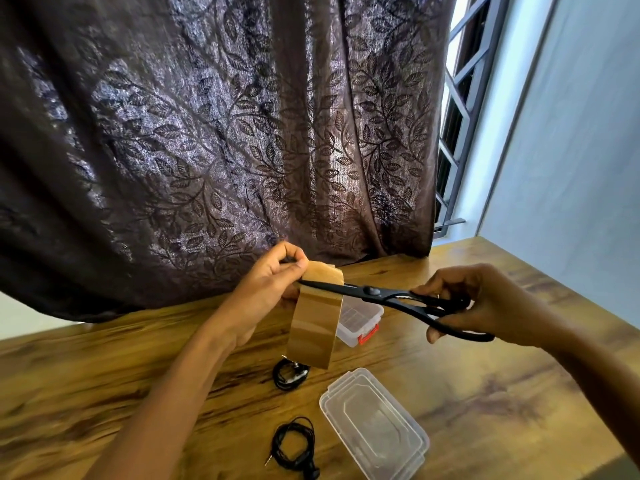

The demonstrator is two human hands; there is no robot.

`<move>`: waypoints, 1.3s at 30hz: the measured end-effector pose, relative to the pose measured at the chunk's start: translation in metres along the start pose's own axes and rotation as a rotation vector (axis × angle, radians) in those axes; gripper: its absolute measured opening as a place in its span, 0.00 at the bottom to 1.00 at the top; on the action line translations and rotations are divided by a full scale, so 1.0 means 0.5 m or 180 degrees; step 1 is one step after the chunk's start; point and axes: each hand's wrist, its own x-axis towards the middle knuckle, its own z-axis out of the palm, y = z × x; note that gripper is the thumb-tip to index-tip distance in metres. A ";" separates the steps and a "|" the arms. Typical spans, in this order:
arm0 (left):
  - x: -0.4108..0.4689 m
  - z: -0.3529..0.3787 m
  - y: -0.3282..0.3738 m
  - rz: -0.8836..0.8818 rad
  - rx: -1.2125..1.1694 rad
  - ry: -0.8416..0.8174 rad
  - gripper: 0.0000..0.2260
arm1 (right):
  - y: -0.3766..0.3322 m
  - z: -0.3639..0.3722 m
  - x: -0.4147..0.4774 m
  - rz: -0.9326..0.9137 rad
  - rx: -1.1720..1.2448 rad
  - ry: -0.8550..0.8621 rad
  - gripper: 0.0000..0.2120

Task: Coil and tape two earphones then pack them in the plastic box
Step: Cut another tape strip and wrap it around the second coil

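Observation:
My left hand (273, 282) pinches the top of a strip of brown tape (317, 320) that hangs down above the table. My right hand (485, 303) grips black scissors (391, 296), whose blades lie across the strip near its top. One coiled black earphone (289, 374) lies on the table right under the strip's lower end. A second coiled black earphone (294, 445) rests nearer me. Behind the tape stands the clear plastic box (360, 320) with a red latch, partly hidden. Its clear lid (374, 424) lies flat to the right of the earphones.
The wooden table (121, 368) runs left and right of the work spot. A dark leaf-patterned curtain (207, 133) hangs at the far edge. A barred window (460, 109) and a pale wall (571, 133) stand at the right.

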 end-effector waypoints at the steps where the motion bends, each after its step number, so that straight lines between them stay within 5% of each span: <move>1: 0.000 0.001 0.000 -0.0013 0.0004 0.0007 0.07 | 0.002 0.001 -0.001 -0.0012 -0.0046 0.0021 0.22; 7: 0.001 0.004 -0.012 -0.0167 -0.0005 0.0176 0.10 | -0.005 0.018 -0.008 -0.0255 -0.0331 0.0248 0.15; 24: -0.004 0.014 -0.015 -0.0526 -0.0199 0.0799 0.09 | 0.002 0.039 -0.039 -0.0374 -0.0684 0.0354 0.21; 31: -0.021 0.007 -0.017 -0.0505 -0.0190 0.0834 0.09 | 0.081 0.068 -0.067 0.0062 0.0050 0.1244 0.13; 39: -0.036 0.021 -0.034 -0.0632 -0.0254 0.0837 0.09 | 0.201 0.147 -0.103 0.1313 0.0199 0.2290 0.04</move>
